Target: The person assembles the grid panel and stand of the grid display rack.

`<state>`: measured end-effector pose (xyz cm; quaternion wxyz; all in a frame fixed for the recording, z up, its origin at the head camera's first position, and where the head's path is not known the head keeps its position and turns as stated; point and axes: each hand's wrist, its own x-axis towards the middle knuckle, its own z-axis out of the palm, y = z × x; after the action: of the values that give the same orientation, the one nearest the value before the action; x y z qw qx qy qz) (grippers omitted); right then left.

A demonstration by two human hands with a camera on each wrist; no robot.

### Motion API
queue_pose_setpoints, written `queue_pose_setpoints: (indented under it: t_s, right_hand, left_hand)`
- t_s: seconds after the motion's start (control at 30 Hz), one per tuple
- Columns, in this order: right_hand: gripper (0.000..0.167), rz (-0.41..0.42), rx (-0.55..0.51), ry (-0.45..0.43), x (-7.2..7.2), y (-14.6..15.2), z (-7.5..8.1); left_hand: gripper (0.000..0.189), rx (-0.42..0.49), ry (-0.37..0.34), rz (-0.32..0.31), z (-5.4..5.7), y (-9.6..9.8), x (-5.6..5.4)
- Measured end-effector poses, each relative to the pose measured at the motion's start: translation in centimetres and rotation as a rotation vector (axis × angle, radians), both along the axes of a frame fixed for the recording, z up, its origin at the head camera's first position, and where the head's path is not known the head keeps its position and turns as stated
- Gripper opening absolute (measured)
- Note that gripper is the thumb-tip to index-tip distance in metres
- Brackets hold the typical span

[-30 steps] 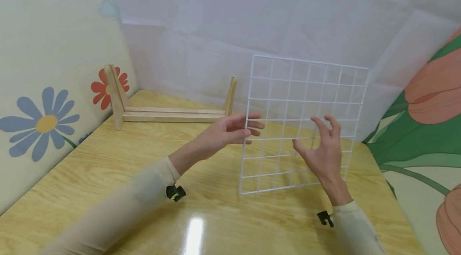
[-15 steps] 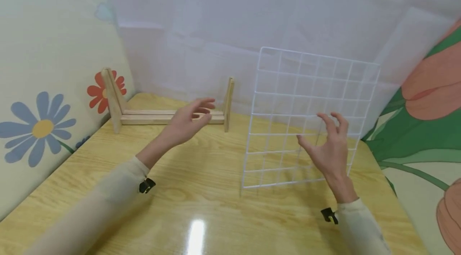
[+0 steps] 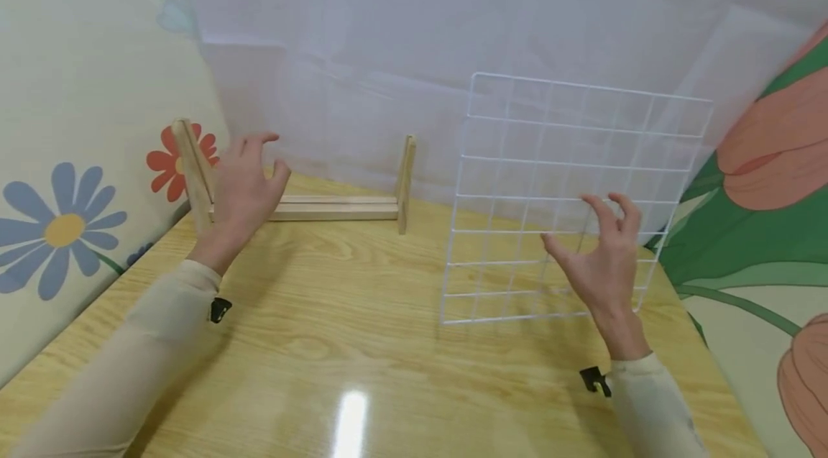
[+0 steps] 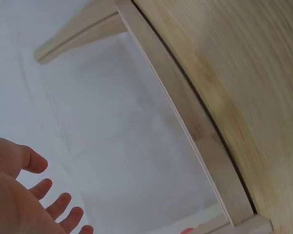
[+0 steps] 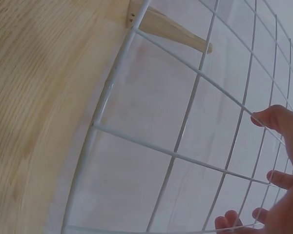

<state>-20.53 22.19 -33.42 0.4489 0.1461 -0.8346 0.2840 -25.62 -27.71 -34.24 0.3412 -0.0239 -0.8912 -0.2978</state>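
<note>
The white wire grid panel (image 3: 568, 164) is being held upright here, gripped at its wires by the thumb and bent fingers of the right hand (image 3: 606, 271)! Well to the panel's left, the left hand (image 3: 244, 190) is held loosely spread, before the wooden stand (image 3: 336, 211).

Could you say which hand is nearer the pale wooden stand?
The left hand, in front of the stand near its left end; the right hand is beyond its right end.

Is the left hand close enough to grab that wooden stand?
Probably yes: the left hand looks empty and near the wooden stand, and nothing shows blocking the way between them.
</note>
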Motion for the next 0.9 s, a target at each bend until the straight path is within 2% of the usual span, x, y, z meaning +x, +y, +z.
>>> queue_pose_setpoints:
  t_s: [0.13,0.23,0.33,0.4,0.57,0.63,0.73,0.9]
  right_hand:
    - [0.071,-0.014,-0.016,-0.011,0.2,0.2,0.1]
    - [0.072,-0.016,-0.016,-0.007,0.4,0.4,0.0]
    - [0.070,-0.007,-0.009,0.014,0.4,0.6,0.0]
    - [0.069,0.000,-0.013,0.033,0.3,0.7,0.1]
    - [0.068,0.005,-0.043,0.059,-0.1,0.7,0.4]
    - [0.069,0.005,-0.041,0.055,-0.2,0.7,0.4]
    - [0.070,0.007,-0.042,0.040,-0.3,0.6,0.3]
    - [0.070,0.013,-0.046,0.033,-0.4,0.5,0.2]
  left_hand:
    - [0.039,-0.024,0.084,0.098,0.6,-1.2,-0.3]
    - [0.042,0.008,0.117,0.204,0.7,-2.3,-0.6]
    - [0.050,0.100,0.115,0.284,0.8,-3.7,-0.7]
    - [0.058,0.180,0.063,0.303,0.9,-4.6,-0.7]
    - [0.079,0.409,-0.141,0.250,1.1,-6.4,-0.8]
    - [0.083,0.487,-0.197,0.213,1.1,-6.8,-0.8]
    - [0.083,0.580,-0.245,0.162,0.8,-7.3,-0.7]
    - [0.076,0.669,-0.255,0.104,0.4,-7.6,-0.9]
